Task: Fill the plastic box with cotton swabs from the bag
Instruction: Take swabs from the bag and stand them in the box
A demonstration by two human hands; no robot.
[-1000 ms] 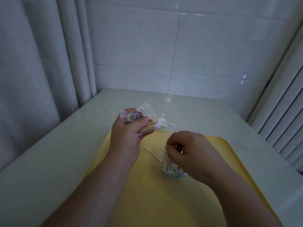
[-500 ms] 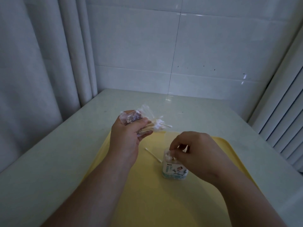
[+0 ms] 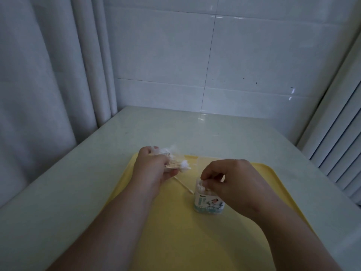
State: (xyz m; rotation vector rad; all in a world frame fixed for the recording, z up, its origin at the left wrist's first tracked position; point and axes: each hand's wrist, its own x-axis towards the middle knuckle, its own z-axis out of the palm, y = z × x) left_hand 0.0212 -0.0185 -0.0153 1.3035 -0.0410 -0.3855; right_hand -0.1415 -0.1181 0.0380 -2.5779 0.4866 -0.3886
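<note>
My left hand (image 3: 154,169) grips a crinkled clear bag of cotton swabs (image 3: 172,159) above the far left of the yellow tray (image 3: 175,241); wooden sticks and white tips poke out to the right. A small clear plastic box (image 3: 207,202) with a blue-green label stands upright on the tray, white swab tips showing at its open top. Right over that opening, my right hand (image 3: 232,182) has curled fingers pinching swabs at the rim. One loose cotton swab (image 3: 183,184) lies on the tray between my hands.
The tray sits on a pale table (image 3: 68,192) pushed into a tiled corner. A white curtain (image 3: 39,75) hangs along the left edge and slatted blinds (image 3: 340,149) run along the right.
My left hand has lowered and tilted the bag toward the tray. My right hand has shifted slightly right over the box opening.
</note>
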